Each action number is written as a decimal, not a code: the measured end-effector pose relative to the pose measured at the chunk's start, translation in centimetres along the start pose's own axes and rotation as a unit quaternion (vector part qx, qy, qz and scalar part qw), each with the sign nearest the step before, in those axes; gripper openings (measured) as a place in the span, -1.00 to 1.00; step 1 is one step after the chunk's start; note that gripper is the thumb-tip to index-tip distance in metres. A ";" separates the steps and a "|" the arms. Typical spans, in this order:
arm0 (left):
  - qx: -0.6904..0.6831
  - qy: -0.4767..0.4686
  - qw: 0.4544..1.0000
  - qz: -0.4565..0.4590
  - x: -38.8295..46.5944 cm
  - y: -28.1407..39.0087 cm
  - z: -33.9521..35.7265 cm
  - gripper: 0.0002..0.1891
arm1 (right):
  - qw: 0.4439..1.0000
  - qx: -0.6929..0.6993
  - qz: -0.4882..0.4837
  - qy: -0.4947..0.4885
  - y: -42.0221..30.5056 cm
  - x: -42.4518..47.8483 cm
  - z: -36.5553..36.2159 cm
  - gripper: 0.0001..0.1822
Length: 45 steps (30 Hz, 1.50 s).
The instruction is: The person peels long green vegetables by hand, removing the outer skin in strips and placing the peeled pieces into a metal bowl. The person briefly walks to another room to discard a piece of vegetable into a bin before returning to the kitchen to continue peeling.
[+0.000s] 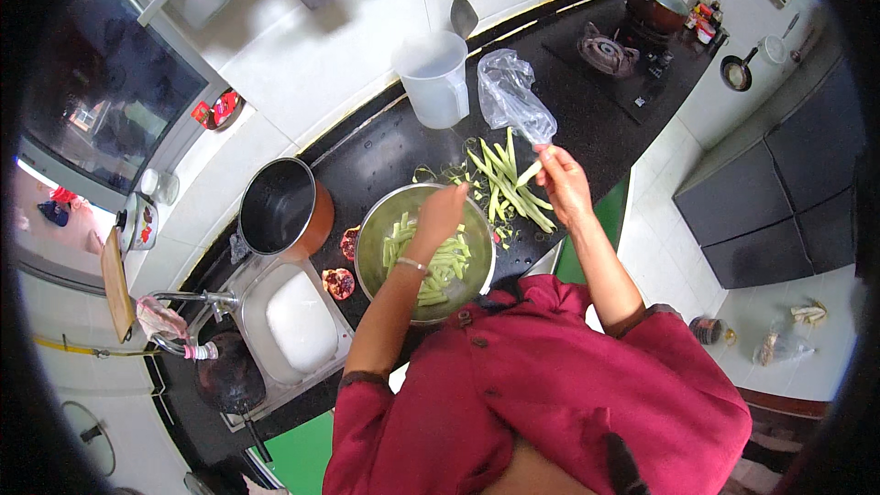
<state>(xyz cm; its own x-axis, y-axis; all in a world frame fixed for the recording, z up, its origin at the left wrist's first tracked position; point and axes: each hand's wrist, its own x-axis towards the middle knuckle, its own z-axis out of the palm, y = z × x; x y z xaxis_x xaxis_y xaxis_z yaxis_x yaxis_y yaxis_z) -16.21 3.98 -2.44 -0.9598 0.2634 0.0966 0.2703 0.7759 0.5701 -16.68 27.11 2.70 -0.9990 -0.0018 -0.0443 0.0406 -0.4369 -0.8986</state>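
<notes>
My right hand (565, 185) pinches a green bean (529, 174) between thumb and fingers, above the counter. Just left of it lies a loose pile of whole green beans (510, 179), with thin peeled strings and trimmed ends (450, 172) scattered around. Over a metal bowl (375, 220) hangs my left hand (443, 216), its fingertips near the far right rim. Whether it holds anything is hidden. Inside the bowl are many short bean pieces (447, 265). A clear plastic bag (512, 93) lies crumpled beyond the pile.
A translucent pitcher (434, 89) stands by the wall. Left of the bowl are a deep pot (320, 213), two pomegranate halves (338, 283), (349, 242) and a sink (254, 295) holding a white object (302, 322). A gas burner (608, 49) and lidded pot (656, 3) sit far right.
</notes>
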 end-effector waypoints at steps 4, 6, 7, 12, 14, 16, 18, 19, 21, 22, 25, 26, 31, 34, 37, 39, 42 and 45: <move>-0.140 0.126 0.980 0.058 1.5 2.6 0.8 -0.63 | 0.993 -0.113 -0.018 0.011 1.1 -0.8 1.0 -0.77; -0.332 -0.068 0.939 -0.055 1.3 4.9 -0.9 -0.64 | 0.992 -0.121 -0.023 -0.012 1.5 -1.0 0.8 -0.76; -0.417 -0.164 0.887 -0.113 1.0 5.8 -1.8 -0.64 | 0.992 -0.119 -0.021 -0.028 1.7 -1.1 0.7 -0.76; -0.560 -0.140 0.813 -0.075 -0.1 5.2 -0.6 -0.78 | 0.978 -0.191 0.003 -0.079 2.2 -2.4 2.7 -0.73; -0.588 -0.095 0.793 -0.126 -0.5 4.5 -1.1 -0.78 | 0.976 -0.207 0.012 -0.066 2.8 -2.6 2.9 -0.74; -0.600 -0.003 0.783 -0.164 -0.7 3.8 -0.8 -0.78 | 0.964 -0.238 0.063 -0.100 3.6 -2.5 2.3 -0.74; -0.614 0.038 0.771 -0.167 -1.2 3.7 -1.0 -0.79 | 0.948 -0.228 0.086 -0.208 4.6 -3.4 2.5 -0.75; -0.621 0.058 0.764 -0.168 -1.4 3.9 -1.2 -0.79 | 0.939 -0.236 0.089 -0.234 4.6 -4.0 3.0 -0.75; -0.609 0.067 0.771 -0.177 -2.0 4.1 -1.4 -0.80 | 0.928 -0.285 0.058 -0.232 4.5 -4.5 3.7 -0.76; -0.599 0.071 0.777 -0.177 -2.2 4.2 -1.5 -0.79 | 0.920 -0.319 0.045 -0.225 4.6 -4.5 3.8 -0.75; -0.583 0.084 0.785 -0.192 -3.3 4.6 -1.5 -0.78 | 0.896 -0.387 0.017 -0.219 4.4 -4.9 4.2 -0.78; -0.579 0.089 0.785 -0.199 -3.7 4.8 -1.5 -0.78 | 0.883 -0.415 -0.007 -0.219 4.3 -5.2 4.2 -0.80; -0.095 0.248 0.964 -0.034 -5.5 6.9 -3.3 -0.73 | 0.762 -0.585 -0.193 -0.203 3.8 -5.7 3.4 -0.88; 0.092 0.132 0.978 0.132 -6.5 7.1 -4.1 -0.71 | 0.741 -0.581 -0.253 -0.221 3.8 -6.0 3.2 -0.90; 0.067 0.000 0.991 0.112 -7.3 6.6 -3.9 -0.73 | 0.739 -0.559 -0.301 -0.226 4.4 -6.3 4.0 -0.91; 0.034 -0.001 0.995 0.095 -7.7 6.4 -3.8 -0.77 | 0.803 -0.501 -0.229 -0.226 4.2 -6.5 4.1 -0.95; -0.071 0.067 0.991 0.089 -8.1 6.4 -3.6 -0.85 | 0.896 -0.383 -0.004 -0.225 4.7 -6.5 3.7 -0.90; -0.215 0.139 0.967 -0.011 -8.3 6.2 -2.7 -0.91 | 0.929 -0.254 0.163 -0.215 5.3 -6.2 3.7 -0.85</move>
<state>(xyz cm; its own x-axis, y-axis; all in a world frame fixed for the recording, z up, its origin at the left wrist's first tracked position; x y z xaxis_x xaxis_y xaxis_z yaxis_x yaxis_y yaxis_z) -6.79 5.08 2.55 -0.9646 0.0390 0.2608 0.2497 0.4531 0.8558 -10.35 21.51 -0.16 -0.8430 -0.4657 -0.2693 0.2356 0.1303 -0.9631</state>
